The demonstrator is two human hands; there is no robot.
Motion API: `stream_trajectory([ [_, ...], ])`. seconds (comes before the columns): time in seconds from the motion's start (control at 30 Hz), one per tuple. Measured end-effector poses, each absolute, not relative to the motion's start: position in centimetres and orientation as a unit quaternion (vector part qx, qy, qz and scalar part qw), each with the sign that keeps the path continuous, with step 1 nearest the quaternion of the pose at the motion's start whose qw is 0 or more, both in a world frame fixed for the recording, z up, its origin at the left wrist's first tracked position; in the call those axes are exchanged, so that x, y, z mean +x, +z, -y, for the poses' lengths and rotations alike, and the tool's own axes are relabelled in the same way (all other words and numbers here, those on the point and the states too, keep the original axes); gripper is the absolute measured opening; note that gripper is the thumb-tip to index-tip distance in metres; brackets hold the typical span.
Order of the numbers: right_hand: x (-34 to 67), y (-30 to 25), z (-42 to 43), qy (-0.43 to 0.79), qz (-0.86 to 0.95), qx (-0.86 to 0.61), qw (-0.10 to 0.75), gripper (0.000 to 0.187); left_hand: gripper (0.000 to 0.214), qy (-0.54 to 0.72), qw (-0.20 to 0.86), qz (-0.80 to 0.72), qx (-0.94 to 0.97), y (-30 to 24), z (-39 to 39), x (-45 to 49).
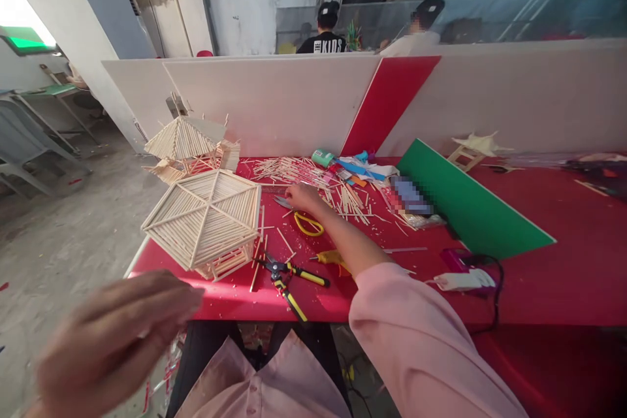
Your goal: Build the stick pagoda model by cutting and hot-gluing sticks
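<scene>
My left hand (117, 333) is in the air at the lower left, off the table's front edge. Motion smears its fingers, and I see nothing held in it. My right hand (304, 196) reaches across the table with its fingers bent down; what they pinch, if anything, is hidden. Just below it lie scissors with yellow handles (309, 225). A stick model with a six-sided top (208, 215) stands to the left. In front are black-and-yellow pliers (289, 274). A yellow glue gun (333, 260) lies partly behind my right forearm.
Many loose sticks (289, 170) cover the back of the red table (220, 304). Another roofed stick model (183, 140) stands at the back left. A green board (470, 202) leans on the right, near a white power strip (458, 281). Beyond the white partition (274, 98) sit two people.
</scene>
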State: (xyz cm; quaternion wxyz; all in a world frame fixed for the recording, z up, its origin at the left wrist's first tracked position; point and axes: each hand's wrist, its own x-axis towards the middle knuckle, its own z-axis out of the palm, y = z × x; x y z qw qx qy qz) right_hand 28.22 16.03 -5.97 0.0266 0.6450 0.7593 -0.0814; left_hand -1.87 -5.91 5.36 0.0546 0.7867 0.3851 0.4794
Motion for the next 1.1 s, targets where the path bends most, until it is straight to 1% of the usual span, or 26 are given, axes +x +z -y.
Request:
stream_trajectory([
  [0.03,28.4,-5.8,-17.2,-0.072,-0.752,0.654,0.03,0.035,0.02,0.455,0.025,-0.381,0.805,7.3,4.7,-2.1],
  [0.1,28.4,-5.5,-19.3,-0.059,-0.742,0.668,0.031,0.037,0.015,0.418,0.008,-0.361,0.834,10.6,1.5,-2.0],
  [0.2,27.7,-5.5,-21.4,-0.06,-0.733,0.677,0.019,0.037,0.011,0.406,-0.016,-0.305,0.861,13.4,-3.5,-1.0],
  [0.27,27.1,-5.7,-22.2,-0.067,-0.73,0.68,0.0,0.037,0.013,0.388,-0.016,-0.274,0.88,13.9,-5.9,-0.5],
  [0.37,26.8,-6.0,-22.7,-0.076,-0.725,0.684,-0.039,0.037,0.018,0.372,-0.014,-0.256,0.892,13.3,-7.1,-0.4],
  [0.47,27.3,-5.5,-22.6,-0.078,-0.717,0.688,-0.088,0.034,0.017,0.4,-0.009,-0.286,0.871,12.8,-6.5,-0.7],
  [0.53,27.8,-4.1,-22.0,-0.076,-0.711,0.687,-0.132,0.031,0.013,0.433,0.002,-0.313,0.845,13.0,-5.7,-0.7],
  [0.57,28.0,-3.1,-21.5,-0.076,-0.709,0.684,-0.158,0.032,0.011,0.448,0.011,-0.323,0.834,13.1,-5.4,-0.7],
  [0.67,27.9,1.2,-17.6,-0.08,-0.714,0.654,-0.238,0.047,0.008,0.471,0.057,-0.344,0.81,13.4,-4.7,0.0],
  [0.73,26.9,4.2,-13.1,-0.103,-0.736,0.599,-0.299,0.05,0.012,0.474,0.096,-0.353,0.801,13.2,-4.2,0.9],
  [0.77,26.1,5.6,-10.5,-0.171,-0.749,0.521,-0.371,0.046,0.013,0.476,0.114,-0.355,0.796,12.9,-3.9,1.5],
  [0.8,25.2,6.7,-7.8,-0.229,-0.754,0.448,-0.422,0.041,0.015,0.478,0.13,-0.356,0.792,12.6,-3.5,2.2],
  [0.83,24.2,7.5,-5.3,-0.266,-0.751,0.401,-0.452,0.034,0.016,0.481,0.147,-0.354,0.789,12.3,-3.0,2.9],
  [0.9,22.4,8.4,-0.9,-0.29,-0.758,0.345,-0.471,0.027,0.018,0.484,0.186,-0.334,0.787,11.6,-1.5,4.3],
  [0.93,21.7,8.6,0.7,-0.28,-0.766,0.331,-0.475,0.026,0.02,0.489,0.203,-0.323,0.785,11.4,-0.6,4.8],
  [1.0,21.2,8.5,2.8,-0.234,-0.799,0.316,-0.454,0.028,0.025,0.499,0.217,-0.319,0.776,11.1,1.2,5.0],
  [1.03,21.4,8.4,3.5,-0.2,-0.82,0.314,-0.435,0.029,0.027,0.503,0.207,-0.326,0.773,11.1,2.0,4.7],
  [1.1,22.6,8.3,4.1,-0.127,-0.847,0.316,-0.407,0.028,0.027,0.484,0.147,-0.352,0.787,10.9,3.1,3.3],
])
